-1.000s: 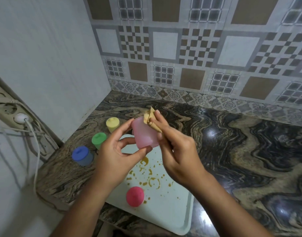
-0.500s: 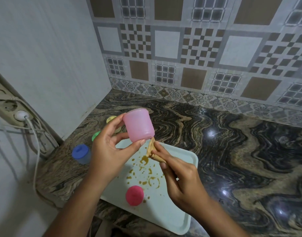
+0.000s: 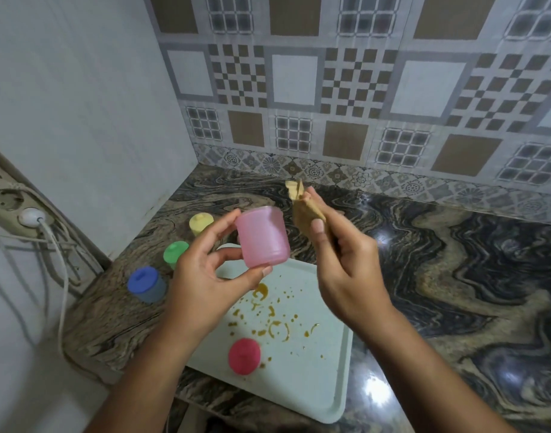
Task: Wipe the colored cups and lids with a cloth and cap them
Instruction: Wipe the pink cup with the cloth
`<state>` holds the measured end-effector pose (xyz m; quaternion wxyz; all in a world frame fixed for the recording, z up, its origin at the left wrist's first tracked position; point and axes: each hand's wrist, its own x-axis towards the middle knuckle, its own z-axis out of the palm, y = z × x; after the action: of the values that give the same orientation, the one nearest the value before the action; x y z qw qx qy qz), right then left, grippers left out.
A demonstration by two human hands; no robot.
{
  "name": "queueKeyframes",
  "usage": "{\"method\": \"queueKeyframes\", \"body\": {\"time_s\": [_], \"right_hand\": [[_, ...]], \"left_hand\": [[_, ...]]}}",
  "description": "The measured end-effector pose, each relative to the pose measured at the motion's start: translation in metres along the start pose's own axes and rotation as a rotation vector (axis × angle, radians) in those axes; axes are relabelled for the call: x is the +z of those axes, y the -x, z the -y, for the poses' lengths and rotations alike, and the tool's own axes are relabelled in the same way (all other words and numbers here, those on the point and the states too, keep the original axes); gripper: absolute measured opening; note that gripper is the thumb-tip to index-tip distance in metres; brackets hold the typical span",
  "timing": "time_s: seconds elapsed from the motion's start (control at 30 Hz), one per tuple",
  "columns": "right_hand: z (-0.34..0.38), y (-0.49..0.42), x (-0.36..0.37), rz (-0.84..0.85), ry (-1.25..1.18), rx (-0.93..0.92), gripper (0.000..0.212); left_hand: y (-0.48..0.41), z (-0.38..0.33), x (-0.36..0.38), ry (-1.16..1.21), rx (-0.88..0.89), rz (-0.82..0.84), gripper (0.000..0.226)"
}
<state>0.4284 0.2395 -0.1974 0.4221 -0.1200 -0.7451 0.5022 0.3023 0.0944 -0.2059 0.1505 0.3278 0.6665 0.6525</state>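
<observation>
Four cups are counted: one pink cup (image 3: 263, 237) without a lid, and three capped cups, yellow (image 3: 201, 222), green (image 3: 175, 254) and blue (image 3: 144, 284), lined up on the countertop (image 3: 455, 276) at centre left of the frame. One loose pink lid (image 3: 244, 356), one cloth (image 3: 305, 207) and one tray (image 3: 318, 370) are also counted. The countertop is glossy, with dark and tan swirls, and is set into a corner: patterned tiles (image 3: 361, 89) are seen across the top, a plain pale wall (image 3: 80, 104) at upper left. A socket with a white plug (image 3: 30, 215) is mounted at the left edge. The pale tray is spotted with brown stains (image 3: 268, 323), and the pink lid is rested on its near part. The pink cup, translucent and smooth, is held above the tray at frame centre, pinched between thumb and fingers of the left hand (image 3: 202, 276). The tan folded cloth is clamped in the right hand (image 3: 346, 260), just right of the cup.
</observation>
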Motion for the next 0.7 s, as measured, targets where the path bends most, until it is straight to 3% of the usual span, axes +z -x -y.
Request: {"method": "queueKeyframes", "body": {"time_s": [0.13,0.4,0.57,0.7], "right_hand": [[-0.005,0.008,0.015,0.122,0.204,-0.183,0.043],[-0.014,0.037,0.017,0.146,0.236,-0.257,0.040],[-0.034,0.066,0.012,0.243,0.220,-0.144,0.039],[-0.038,0.078,0.012,0.242,0.088,0.140,0.045]], "left_hand": [[-0.001,0.000,0.004,0.005,-0.005,-0.025,0.087],[-0.003,0.002,-0.003,0.001,0.003,-0.094,0.092],[-0.003,0.001,-0.005,0.020,0.004,-0.113,0.083],[-0.003,-0.006,-0.003,0.067,0.015,-0.064,0.072]]}}
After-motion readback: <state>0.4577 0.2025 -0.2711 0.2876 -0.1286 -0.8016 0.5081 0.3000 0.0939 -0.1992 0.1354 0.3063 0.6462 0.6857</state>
